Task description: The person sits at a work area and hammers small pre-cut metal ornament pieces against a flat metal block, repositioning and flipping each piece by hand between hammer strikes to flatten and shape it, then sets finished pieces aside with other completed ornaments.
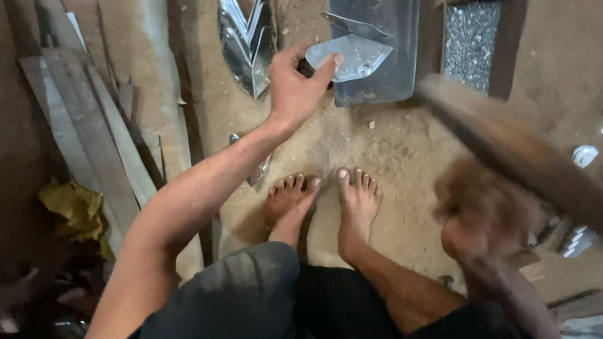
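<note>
My left hand point(295, 85) reaches forward and pinches a small flat shiny metal piece point(352, 56) between thumb and fingers, holding it on a larger grey metal sheet point(383, 75). My right hand point(480, 216), blurred by motion, grips a long wooden handle point(509, 147) that slants up toward the metal sheet. Whatever is at the far end of the handle is not clear. Both my bare feet point(326, 201) rest on the sandy ground just below the metal piece.
A shiny V-shaped metal ornament point(248, 41) lies to the left of the sheet. Wooden planks point(94, 132) and a yellow crumpled scrap point(75, 210) lie at the left. Small shiny metal parts point(581, 235) sit at the right edge. A gravel patch point(471, 37) is at the top right.
</note>
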